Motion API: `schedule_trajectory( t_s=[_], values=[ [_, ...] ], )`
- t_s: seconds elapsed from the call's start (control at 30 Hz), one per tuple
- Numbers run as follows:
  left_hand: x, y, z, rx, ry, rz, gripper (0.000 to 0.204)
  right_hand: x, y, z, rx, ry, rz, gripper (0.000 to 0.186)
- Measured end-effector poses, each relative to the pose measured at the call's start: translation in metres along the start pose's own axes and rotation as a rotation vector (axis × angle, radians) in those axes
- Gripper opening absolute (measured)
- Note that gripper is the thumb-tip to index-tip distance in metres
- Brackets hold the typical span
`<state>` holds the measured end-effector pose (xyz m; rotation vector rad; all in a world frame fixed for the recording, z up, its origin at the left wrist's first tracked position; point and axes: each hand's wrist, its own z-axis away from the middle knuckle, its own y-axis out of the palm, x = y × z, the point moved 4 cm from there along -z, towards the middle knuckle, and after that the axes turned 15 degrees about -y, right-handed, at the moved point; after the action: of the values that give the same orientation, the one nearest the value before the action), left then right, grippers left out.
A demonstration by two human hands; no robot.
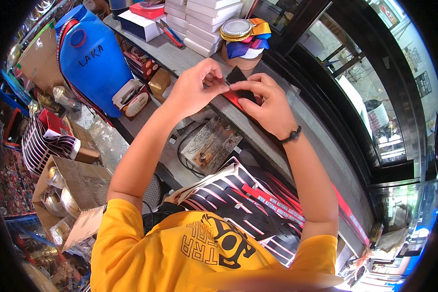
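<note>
Both my hands meet over the edge of the grey counter (284, 163). My left hand (194, 88) is closed in a pinch, its fingertips touching those of the other hand; whatever is between them is too small to make out. My right hand (269, 100), with a dark bracelet at its wrist, grips a black and red ribbon (237, 76), whose black end sticks up past the fingers. Long printed ribbons (272, 202) in red and black lie over a sheet of black, white-edged strips (231, 194) on my lap.
White boxes (207, 24) are stacked at the back, beside medals (237, 30) with coloured ribbons on a round holder. Red-handled scissors (171, 34) lie left of them. A blue drum (95, 61) and an open carton (70, 194) stand left; a dark-framed glass window (355, 73) borders the right.
</note>
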<state>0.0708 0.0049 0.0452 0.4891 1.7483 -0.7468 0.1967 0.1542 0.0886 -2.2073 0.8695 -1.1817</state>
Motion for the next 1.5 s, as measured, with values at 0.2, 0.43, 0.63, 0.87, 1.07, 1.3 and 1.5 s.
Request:
schedule_trajectory(
  t_s=[0.2, 0.43, 0.63, 0.87, 1.07, 1.3, 1.5],
  values=[
    [0.000, -0.007, -0.002, 0.140, 0.053, 0.009, 0.032, -0.008, 0.004, 0.000, 0.008, -0.015, 0.100, 0.029],
    [0.001, -0.007, -0.003, 0.144, 0.032, 0.015, 0.031, 0.004, -0.001, 0.000, 0.050, 0.020, 0.070, 0.037],
    [0.001, -0.008, -0.003, 0.148, -0.003, 0.009, 0.029, 0.003, 0.000, -0.001, 0.056, 0.011, 0.054, 0.037],
    [-0.001, -0.008, -0.003, 0.149, -0.029, -0.020, 0.027, 0.002, 0.000, 0.000, 0.057, 0.019, 0.038, 0.032],
    [0.000, -0.008, -0.002, 0.145, -0.037, 0.001, 0.029, 0.000, 0.002, -0.002, 0.050, -0.041, 0.062, 0.030],
    [0.001, -0.008, -0.002, 0.134, -0.012, -0.011, 0.030, 0.003, 0.001, 0.000, 0.037, 0.008, 0.074, 0.029],
    [0.000, -0.008, -0.003, 0.117, -0.011, -0.011, 0.027, 0.007, 0.000, -0.001, 0.070, 0.019, 0.125, 0.030]
  ],
)
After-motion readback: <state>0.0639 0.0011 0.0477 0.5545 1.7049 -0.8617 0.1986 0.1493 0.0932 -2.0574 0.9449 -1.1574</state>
